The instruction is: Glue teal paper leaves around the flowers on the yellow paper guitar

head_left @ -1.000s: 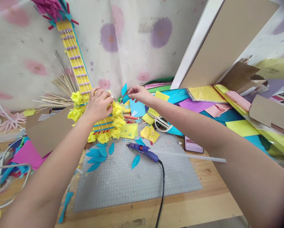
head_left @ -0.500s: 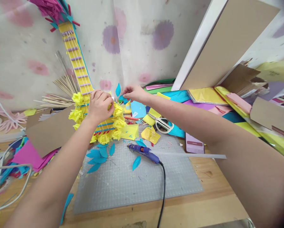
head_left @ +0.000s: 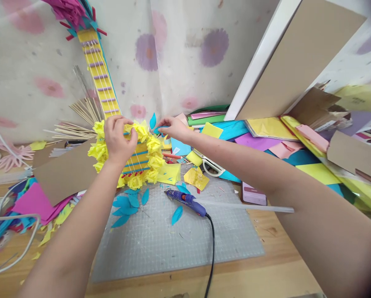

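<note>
The left hand (head_left: 118,134) has slid left, off the yellow flowers (head_left: 143,130) at the top right of the toy guitar (head_left: 140,155). It is now where the guitar's neck meets its round body. Its fingers are bent, with a gap by the thumb, and I can't tell if it grips. The guitar stands with its neck up by the flowery wall sheet (head_left: 182,66). The right hand (head_left: 174,127), just right of the guitar, has come closer to it. It seems to pinch some small blue leaves (head_left: 153,121) in its fingertips. I think this makes the flowery rim easier to see and reach for that hand.

Left of the guitar, thin sticks (head_left: 72,132) and brown card (head_left: 64,171) crowd close, so there is little room there. In front of the guitar, the gray mat (head_left: 173,248) gives the most room, mainly near its front edge. Loose blue leaves (head_left: 123,207) lie just in front of the guitar, and the glue gun (head_left: 187,202) is in front and to the right, its tip toward the guitar. Farther right are scissors (head_left: 214,167) under the right arm, then a paper pile (head_left: 256,138) and a tall board (head_left: 297,62), which look tight for moving.
</note>
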`<state>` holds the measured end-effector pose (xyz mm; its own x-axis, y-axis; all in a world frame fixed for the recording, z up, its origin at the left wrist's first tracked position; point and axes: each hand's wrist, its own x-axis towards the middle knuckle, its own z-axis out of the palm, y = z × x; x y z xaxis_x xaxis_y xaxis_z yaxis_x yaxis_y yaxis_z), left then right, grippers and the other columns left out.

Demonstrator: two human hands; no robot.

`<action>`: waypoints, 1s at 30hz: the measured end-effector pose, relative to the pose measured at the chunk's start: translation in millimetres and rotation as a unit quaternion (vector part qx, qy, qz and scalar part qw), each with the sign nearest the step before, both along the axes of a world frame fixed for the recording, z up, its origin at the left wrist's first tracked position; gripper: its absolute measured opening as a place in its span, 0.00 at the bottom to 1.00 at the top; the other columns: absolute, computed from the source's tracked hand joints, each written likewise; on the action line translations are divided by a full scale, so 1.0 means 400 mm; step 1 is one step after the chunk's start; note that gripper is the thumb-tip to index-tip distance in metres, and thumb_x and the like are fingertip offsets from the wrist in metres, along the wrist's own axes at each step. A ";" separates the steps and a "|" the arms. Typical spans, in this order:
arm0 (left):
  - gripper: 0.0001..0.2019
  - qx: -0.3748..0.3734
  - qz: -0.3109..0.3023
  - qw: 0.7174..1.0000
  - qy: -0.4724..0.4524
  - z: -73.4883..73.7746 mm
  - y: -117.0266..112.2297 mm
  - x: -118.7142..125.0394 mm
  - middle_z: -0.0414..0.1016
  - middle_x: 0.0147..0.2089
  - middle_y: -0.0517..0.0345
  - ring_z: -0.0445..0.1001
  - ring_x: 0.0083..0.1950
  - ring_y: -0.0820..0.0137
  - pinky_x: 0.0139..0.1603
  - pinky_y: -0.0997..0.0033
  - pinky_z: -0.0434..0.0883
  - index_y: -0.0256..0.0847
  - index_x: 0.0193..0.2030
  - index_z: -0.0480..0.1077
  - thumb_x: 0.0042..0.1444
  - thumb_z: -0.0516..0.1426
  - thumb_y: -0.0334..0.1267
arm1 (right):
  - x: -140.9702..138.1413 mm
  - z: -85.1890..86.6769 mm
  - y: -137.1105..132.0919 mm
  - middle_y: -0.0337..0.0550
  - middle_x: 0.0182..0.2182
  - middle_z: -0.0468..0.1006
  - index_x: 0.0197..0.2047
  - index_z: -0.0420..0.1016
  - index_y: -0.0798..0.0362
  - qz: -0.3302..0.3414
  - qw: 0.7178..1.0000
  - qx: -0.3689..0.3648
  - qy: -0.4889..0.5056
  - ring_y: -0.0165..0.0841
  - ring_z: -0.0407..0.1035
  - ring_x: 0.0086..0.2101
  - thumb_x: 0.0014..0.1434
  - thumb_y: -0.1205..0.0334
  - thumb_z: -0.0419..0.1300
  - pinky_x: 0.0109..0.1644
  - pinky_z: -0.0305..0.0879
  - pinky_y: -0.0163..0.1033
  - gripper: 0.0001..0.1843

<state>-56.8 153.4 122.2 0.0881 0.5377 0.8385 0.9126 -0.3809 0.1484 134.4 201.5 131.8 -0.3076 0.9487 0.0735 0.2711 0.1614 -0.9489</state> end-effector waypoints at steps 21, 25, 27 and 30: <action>0.21 -0.171 0.104 0.978 -0.059 0.015 -0.050 -0.098 0.64 0.54 0.46 0.61 0.61 0.53 0.61 0.49 0.58 0.42 0.51 0.62 0.49 0.55 0.35 | 0.036 0.071 0.024 0.47 0.38 0.77 0.49 0.67 0.56 -0.013 0.989 -0.087 -0.119 0.36 0.73 0.40 0.40 0.60 0.73 0.44 0.70 0.39 0.33; 0.29 -0.187 0.096 0.978 0.005 0.029 -0.049 -0.096 0.59 0.61 0.45 0.54 0.65 0.52 0.64 0.46 0.51 0.43 0.57 0.58 0.46 0.59 0.39 | 0.007 0.056 0.024 0.46 0.37 0.76 0.54 0.64 0.56 -0.047 0.990 -0.082 -0.103 0.36 0.73 0.40 0.39 0.63 0.73 0.43 0.71 0.39 0.40; 0.36 -0.199 0.106 0.974 0.032 0.042 -0.044 -0.096 0.55 0.64 0.43 0.51 0.67 0.50 0.65 0.45 0.48 0.41 0.60 0.55 0.44 0.62 0.42 | 0.002 0.046 0.029 0.43 0.33 0.76 0.56 0.62 0.57 -0.036 0.991 -0.091 -0.095 0.36 0.74 0.39 0.40 0.66 0.73 0.43 0.71 0.40 0.41; 0.45 -0.228 0.126 0.963 0.066 0.063 -0.030 -0.099 0.52 0.66 0.37 0.50 0.67 0.48 0.65 0.44 0.45 0.35 0.65 0.49 0.42 0.64 0.45 | -0.006 0.022 0.045 0.39 0.29 0.75 0.58 0.58 0.56 -0.005 0.993 -0.091 -0.073 0.35 0.74 0.36 0.43 0.68 0.70 0.42 0.71 0.40 0.41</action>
